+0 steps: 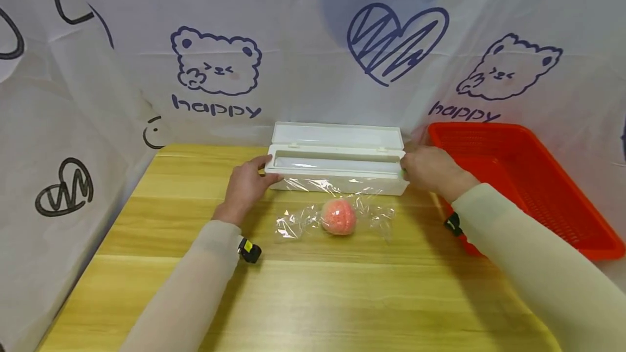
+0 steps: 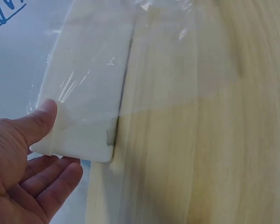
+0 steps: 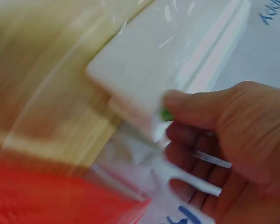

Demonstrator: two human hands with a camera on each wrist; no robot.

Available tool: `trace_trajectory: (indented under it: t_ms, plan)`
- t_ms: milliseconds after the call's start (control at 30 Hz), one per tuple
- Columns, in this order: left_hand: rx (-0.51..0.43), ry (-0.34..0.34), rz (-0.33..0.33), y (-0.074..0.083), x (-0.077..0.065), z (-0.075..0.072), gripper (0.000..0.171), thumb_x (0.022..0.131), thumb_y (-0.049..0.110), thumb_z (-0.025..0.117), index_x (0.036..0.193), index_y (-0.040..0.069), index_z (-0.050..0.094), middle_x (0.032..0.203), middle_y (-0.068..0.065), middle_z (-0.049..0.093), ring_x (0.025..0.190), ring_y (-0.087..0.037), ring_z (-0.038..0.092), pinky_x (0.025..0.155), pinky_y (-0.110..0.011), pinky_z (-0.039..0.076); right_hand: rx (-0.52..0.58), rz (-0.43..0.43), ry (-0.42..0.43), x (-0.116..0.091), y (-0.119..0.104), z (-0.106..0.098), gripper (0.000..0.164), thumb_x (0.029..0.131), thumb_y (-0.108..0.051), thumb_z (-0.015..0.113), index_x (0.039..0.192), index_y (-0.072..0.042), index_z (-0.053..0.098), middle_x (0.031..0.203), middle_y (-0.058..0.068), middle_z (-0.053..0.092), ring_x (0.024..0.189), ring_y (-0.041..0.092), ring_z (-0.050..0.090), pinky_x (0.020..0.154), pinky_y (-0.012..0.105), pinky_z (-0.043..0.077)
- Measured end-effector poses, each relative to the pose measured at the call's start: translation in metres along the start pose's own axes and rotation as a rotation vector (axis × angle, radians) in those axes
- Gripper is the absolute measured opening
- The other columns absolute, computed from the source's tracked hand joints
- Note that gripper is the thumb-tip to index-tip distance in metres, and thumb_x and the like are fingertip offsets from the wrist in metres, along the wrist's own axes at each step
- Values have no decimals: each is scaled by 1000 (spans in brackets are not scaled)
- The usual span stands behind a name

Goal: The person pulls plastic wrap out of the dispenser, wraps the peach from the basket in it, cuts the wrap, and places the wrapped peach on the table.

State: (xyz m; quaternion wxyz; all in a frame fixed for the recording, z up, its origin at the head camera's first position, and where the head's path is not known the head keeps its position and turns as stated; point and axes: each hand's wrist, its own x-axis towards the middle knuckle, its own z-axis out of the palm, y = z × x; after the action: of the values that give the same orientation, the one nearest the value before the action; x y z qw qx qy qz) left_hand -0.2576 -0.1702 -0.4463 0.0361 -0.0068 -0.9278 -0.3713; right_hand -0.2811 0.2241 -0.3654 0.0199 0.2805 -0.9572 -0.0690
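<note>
A white cling film dispenser [image 1: 332, 151] stands at the back of the table, its lid [image 1: 337, 135] raised and a film roll [image 1: 337, 164] inside. Clear film [image 2: 79, 88] hangs over its front. My left hand [image 1: 246, 181] grips the left end, thumb on the front face and fingers behind the end. At the right end, my right hand [image 1: 432, 168] pinches a small green slider [image 3: 166, 114] between thumb and forefinger; the other fingers curl below. In front of the dispenser lies a pink peach [image 1: 338, 216], with transparent film [image 1: 290, 225] spread on both sides of it.
A red plastic basket [image 1: 562, 178] stands at the right edge of the wooden table [image 1: 342, 297], close to my right forearm. White cloth [image 1: 303, 58] with drawn bears and hearts hangs behind the table and along its left side.
</note>
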Motion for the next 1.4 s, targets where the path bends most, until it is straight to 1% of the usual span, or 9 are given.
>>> trace_trajectory:
  t_ms: [167, 300, 400, 500, 667, 833, 1100, 1300, 1400]
  plan:
    - [-12, -7, -5, 1, -1, -4, 68, 86, 36, 72, 143, 13, 45, 139, -13, 55, 105, -24, 62, 88, -42, 53, -28, -37, 165, 2, -35, -7, 20, 84, -22, 69, 91, -3, 68, 83, 14, 65, 76, 33, 60, 72, 49, 52]
    - [-34, -18, -14, 3, -1, -8, 70, 86, 35, 72, 144, 11, 42, 139, -16, 53, 109, -28, 61, 91, -44, 52, 128, -153, 248, -3, -85, 1, 42, 89, -40, 65, 111, -4, 66, 106, 13, 67, 98, 32, 59, 91, 47, 48]
    - [-62, -25, -14, 6, -1, -9, 73, 86, 33, 73, 147, 12, 38, 140, -18, 52, 111, -31, 60, 89, -45, 53, 200, -226, 239, -13, -117, 21, 67, 80, -57, 70, 120, -5, 57, 118, 12, 59, 107, 32, 51, 95, 47, 44]
    - [-90, -8, -21, 8, 0, -9, 79, 84, 32, 75, 148, 13, 32, 141, -20, 49, 110, -33, 60, 85, -45, 55, 180, -250, 243, -18, -134, 44, 86, 65, -63, 78, 123, -6, 48, 123, 12, 51, 108, 32, 46, 90, 45, 43]
    - [-92, 40, -38, 10, 0, -8, 87, 81, 33, 78, 149, 9, 29, 137, -24, 41, 108, -33, 54, 83, -46, 54, 145, -228, 271, -16, -137, 67, 88, 65, -54, 83, 127, -6, 42, 124, 11, 48, 106, 29, 44, 87, 42, 43]
    - [-105, 39, -47, 13, -2, -9, 90, 79, 33, 79, 149, 9, 28, 129, -24, 40, 103, -32, 52, 80, -44, 53, 184, -219, 279, -15, -134, 68, 77, 70, -50, 80, 123, -7, 44, 118, 7, 52, 101, 26, 47, 87, 41, 43]
    - [-143, 6, -104, 12, -8, -8, 104, 77, 32, 81, 152, 9, 12, 123, -21, 46, 101, -34, 49, 86, -48, 48, 300, -194, 137, -17, -135, 52, 72, 72, -53, 76, 124, -11, 50, 115, 4, 60, 106, 23, 53, 95, 45, 43]
    - [-218, -114, -152, 7, -12, -7, 108, 77, 22, 79, 153, 10, 2, 124, -22, 47, 100, -35, 52, 90, -46, 47, 413, -183, -2, -12, -135, 42, 65, 71, -52, 76, 121, -15, 57, 103, -8, 62, 91, 11, 53, 83, 35, 46]
    - [-342, -213, -196, 0, -13, -8, 108, 80, 17, 76, 153, 11, -2, 126, -21, 43, 94, -31, 56, 89, -42, 49, 448, -176, -63, -10, -133, 40, 66, 71, -52, 76, 122, -16, 58, 106, -8, 61, 92, 10, 52, 84, 31, 47]
